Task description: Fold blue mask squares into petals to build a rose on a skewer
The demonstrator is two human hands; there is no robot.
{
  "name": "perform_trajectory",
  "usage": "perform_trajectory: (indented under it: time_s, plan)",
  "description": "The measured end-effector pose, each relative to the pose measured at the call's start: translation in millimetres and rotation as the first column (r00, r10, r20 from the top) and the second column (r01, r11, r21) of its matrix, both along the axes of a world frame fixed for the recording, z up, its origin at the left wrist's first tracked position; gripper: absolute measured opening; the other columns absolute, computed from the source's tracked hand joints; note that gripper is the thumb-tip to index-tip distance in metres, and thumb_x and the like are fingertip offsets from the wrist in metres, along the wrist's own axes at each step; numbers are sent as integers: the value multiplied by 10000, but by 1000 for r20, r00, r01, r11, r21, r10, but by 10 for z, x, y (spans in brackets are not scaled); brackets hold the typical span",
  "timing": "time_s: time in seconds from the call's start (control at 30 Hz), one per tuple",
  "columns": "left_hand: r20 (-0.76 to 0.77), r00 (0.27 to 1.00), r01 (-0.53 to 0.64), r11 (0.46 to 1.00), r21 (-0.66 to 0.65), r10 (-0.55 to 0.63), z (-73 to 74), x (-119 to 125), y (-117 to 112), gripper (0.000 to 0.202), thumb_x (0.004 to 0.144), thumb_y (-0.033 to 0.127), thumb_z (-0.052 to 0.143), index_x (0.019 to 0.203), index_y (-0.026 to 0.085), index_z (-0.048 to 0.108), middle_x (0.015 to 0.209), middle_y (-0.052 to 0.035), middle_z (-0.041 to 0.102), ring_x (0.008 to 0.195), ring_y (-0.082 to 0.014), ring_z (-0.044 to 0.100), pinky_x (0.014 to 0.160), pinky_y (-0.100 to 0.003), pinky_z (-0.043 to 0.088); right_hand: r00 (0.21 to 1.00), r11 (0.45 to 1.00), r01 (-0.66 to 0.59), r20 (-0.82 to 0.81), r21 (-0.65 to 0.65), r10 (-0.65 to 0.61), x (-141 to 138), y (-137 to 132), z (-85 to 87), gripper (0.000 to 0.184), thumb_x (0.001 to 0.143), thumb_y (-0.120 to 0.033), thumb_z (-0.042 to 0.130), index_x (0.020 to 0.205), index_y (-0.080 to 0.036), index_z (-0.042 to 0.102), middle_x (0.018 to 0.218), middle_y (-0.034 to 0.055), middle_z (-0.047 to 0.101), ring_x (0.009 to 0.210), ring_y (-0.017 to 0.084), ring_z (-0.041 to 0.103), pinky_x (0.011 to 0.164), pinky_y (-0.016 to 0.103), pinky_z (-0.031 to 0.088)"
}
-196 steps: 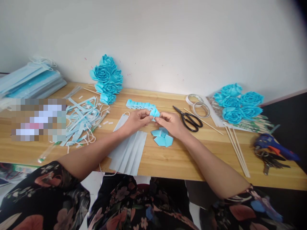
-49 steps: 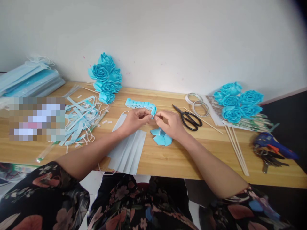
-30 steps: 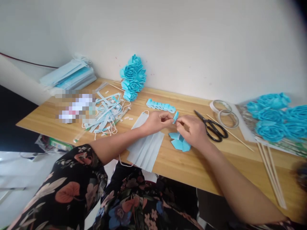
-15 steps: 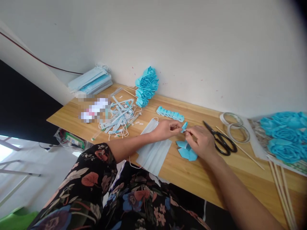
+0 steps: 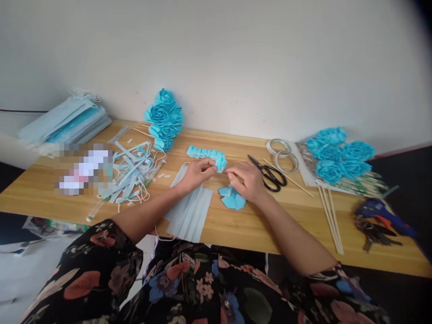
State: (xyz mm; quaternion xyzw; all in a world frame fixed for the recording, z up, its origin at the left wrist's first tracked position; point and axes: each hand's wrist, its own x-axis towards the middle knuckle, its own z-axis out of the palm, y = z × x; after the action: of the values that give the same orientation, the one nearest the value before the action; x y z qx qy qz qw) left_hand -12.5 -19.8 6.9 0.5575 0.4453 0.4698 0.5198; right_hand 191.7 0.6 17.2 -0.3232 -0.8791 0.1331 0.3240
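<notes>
A small folded blue petal [image 5: 221, 168] is pinched in the fingertips of my left hand [image 5: 199, 175]. From the other side my right hand [image 5: 249, 181] meets it, thumb and finger closed at its right edge; the exact grip is partly hidden. Just behind the petal a row of similar folded blue petals [image 5: 201, 153] lies on the table. Several loose flat blue petals [image 5: 232, 198] rest under my right hand. A pleated face mask [image 5: 191, 211] lies below my left hand and wrist.
Black-handled scissors [image 5: 275, 177], tape rolls [image 5: 286, 161] and sticks [image 5: 330, 220] lie to the right, with blue flowers [image 5: 340, 155] and a glue gun [image 5: 381, 213]. Leftward are cut mask strips [image 5: 133, 168], stacked masks [image 5: 67, 121] and another flower bunch [image 5: 165, 119].
The view has swung right, bringing the glue gun into sight. Both hands stay together at the small petal, which now appears turned and more opened out.
</notes>
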Motion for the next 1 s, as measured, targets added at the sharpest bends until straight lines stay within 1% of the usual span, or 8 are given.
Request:
perform_trajectory:
  time_s: [0.1, 0.17, 0.3, 0.37, 0.4, 0.53, 0.7, 1.0]
  plan:
    - [55, 998, -11, 1000, -29, 12, 27, -7, -9, 269, 775, 422, 647, 778, 172, 549, 509, 75, 440, 481, -71, 365, 518, -222, 296, 982, 980, 85, -154, -180, -113, 30, 26, 2, 290, 954, -344, 436, 833, -210, 664, 755, 36, 696, 732, 184, 631, 737, 332, 464]
    - [62, 998, -12, 999, -30, 13, 43, -13, -17, 278, 783, 429, 651, 773, 171, 546, 510, 70, 456, 488, -73, 377, 533, -224, 314, 953, 936, 109, -234, -336, -195, 46, 55, 3, 285, 952, -379, 456, 880, -202, 667, 807, 42, 709, 768, 185, 648, 743, 324, 483]
    - [51, 999, 19, 1000, -13, -19, 47, -19, -28, 286, 798, 432, 653, 762, 167, 553, 512, 60, 479, 496, -77, 394, 546, -226, 329, 933, 788, -97, -331, -608, -141, 52, 97, 11, 286, 908, -420, 550, 1061, -214, 678, 999, 52, 738, 946, 199, 687, 884, 352, 508]
    - [40, 999, 31, 999, -6, -31, 35, -15, -27, 289, 805, 440, 650, 776, 164, 569, 514, 58, 479, 495, -77, 393, 542, -226, 325, 931, 735, -175, -354, -655, -94, 42, 95, 12, 284, 891, -434, 576, 1031, -215, 691, 1006, 48, 741, 984, 202, 685, 910, 357, 505]
    - [32, 999, 36, 999, -4, -36, 26, -10, -25, 295, 805, 447, 653, 783, 163, 576, 514, 60, 474, 490, -76, 385, 534, -226, 316, 934, 730, -184, -349, -659, -80, 34, 90, 10, 275, 883, -435, 587, 994, -210, 697, 980, 44, 742, 968, 200, 685, 898, 350, 507]
    - [2, 999, 35, 999, 0, -35, -12, 10, -7, 322, 780, 463, 691, 809, 164, 576, 528, 68, 457, 472, -64, 361, 501, -220, 275, 956, 783, -113, -282, -611, -82, -1, 66, -9, 245, 849, -412, 610, 830, -178, 679, 818, 22, 723, 777, 168, 655, 750, 296, 497]
    - [31, 995, -93, 993, 75, 91, -47, 1, 20, 309, 853, 472, 623, 908, 171, 575, 525, 82, 413, 470, -68, 340, 486, -215, 265, 960, 836, -21, -244, -549, -136, -20, 56, -31, 219, 846, -363, 585, 746, -180, 652, 728, 9, 689, 694, 150, 613, 671, 258, 456]
    - [-305, 941, -39, 945, 325, 144, -45, 28, -54, 162, 857, 322, 621, 801, 170, 609, 587, 40, 507, 535, -84, 403, 553, -230, 338, 963, 918, 24, -237, -396, -128, -61, 12, -21, 185, 842, -299, 577, 703, -192, 635, 662, -3, 655, 649, 141, 594, 665, 250, 430]
